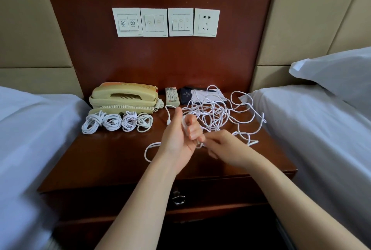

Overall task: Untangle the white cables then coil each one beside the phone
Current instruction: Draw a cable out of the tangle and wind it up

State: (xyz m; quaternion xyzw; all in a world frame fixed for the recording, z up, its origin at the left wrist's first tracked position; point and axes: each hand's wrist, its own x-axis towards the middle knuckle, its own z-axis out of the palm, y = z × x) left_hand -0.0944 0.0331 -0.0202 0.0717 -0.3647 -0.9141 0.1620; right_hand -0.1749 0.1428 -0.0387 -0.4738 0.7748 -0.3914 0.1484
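The white cables (212,113) lie as one loose, thin-stranded tangle on the dark wooden tabletop (112,155), just beyond and to the right of our fingers. The tangle is broader side to side than front to back, and its far loops reach the edge of the bed (301,129) on the right. Our left hand (176,139) is palm-up with the thumb upright, and its fingers (193,132) are curled round a few turns of one cable. Our right hand (226,147) meets those fingertips and pinches the strand there. A slack loop (149,152) lies left of the left wrist, and a short run ending in a small plug (168,122) lies just left of the thumb, the plug pointing toward us. Well to the left of the fingers, four finished coils (117,122) sit in a row running left to right, just in front of the cream phone (124,95), whose handset also lies left to right. Beyond the fingers are a remote (172,96) with a red mark and a dark folder (185,96). The print on both, and on the wall switches (153,22), is too small for us to read.
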